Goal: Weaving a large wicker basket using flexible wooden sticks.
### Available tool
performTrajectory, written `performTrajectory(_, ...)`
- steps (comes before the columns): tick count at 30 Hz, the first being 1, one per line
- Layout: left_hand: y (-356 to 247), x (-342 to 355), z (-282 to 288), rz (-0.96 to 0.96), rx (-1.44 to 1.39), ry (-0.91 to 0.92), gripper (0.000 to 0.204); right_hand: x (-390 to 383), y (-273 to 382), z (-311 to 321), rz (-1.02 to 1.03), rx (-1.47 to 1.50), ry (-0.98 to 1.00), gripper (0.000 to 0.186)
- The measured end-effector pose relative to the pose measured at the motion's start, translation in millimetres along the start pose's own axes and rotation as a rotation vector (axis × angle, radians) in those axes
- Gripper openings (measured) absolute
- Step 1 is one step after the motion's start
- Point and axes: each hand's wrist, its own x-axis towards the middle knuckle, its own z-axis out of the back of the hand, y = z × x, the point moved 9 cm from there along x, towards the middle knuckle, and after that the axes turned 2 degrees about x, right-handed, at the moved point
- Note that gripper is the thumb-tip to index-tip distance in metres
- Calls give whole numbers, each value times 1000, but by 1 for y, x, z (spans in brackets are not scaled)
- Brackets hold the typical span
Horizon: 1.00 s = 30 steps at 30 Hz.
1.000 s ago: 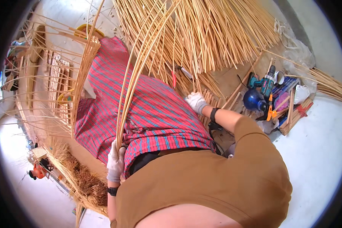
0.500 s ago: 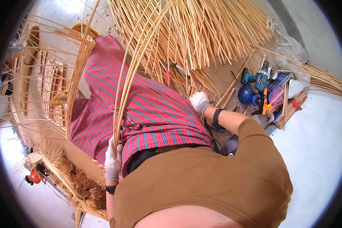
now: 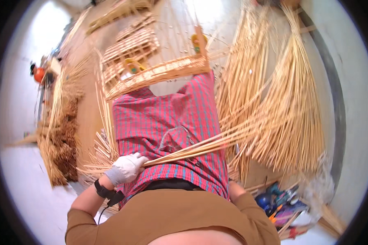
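Observation:
My left hand, in a white glove, is closed round the ends of a thin bundle of rattan canes. The canes slant across my lap to the right and overlap the large cane pile. My right forearm reaches down beside my right thigh; the hand itself is hidden there. A red and blue checked cloth covers my legs. Beyond my knees stands a woven cane panel with thin upright stakes, slightly blurred.
Large piles of long canes lie at the right. Woven slatted pieces lie at the far left. Brown brush-like bundles line the left side. A blue round object and tools lie near right, by a clear plastic bag.
The view has swung right-to-left across the scene. The canes in my left hand have gone from nearly upright to lying slantwise across my lap. My right hand has dropped out of sight.

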Motion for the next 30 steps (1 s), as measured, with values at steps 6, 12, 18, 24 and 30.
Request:
performTrajectory(6,-21,24,-5,-219,-175,-10,40,-47,2,71,-8,-212,225,41)
performTrajectory(12,13,28,4,-406,-295,-62,29,-137,38,235,-572,628,681,46)
performTrajectory(18,6,87,80,-505,-1058,-221,29,-38,279,388,169,477,-24,29)
performTrajectory(24,17,125,125,-522,-1508,-303,22,52,516,311,827,-62,-144,31)
performTrajectory(30,114,129,128,-311,-1553,-430,24,103,585,258,968,-343,-117,37)
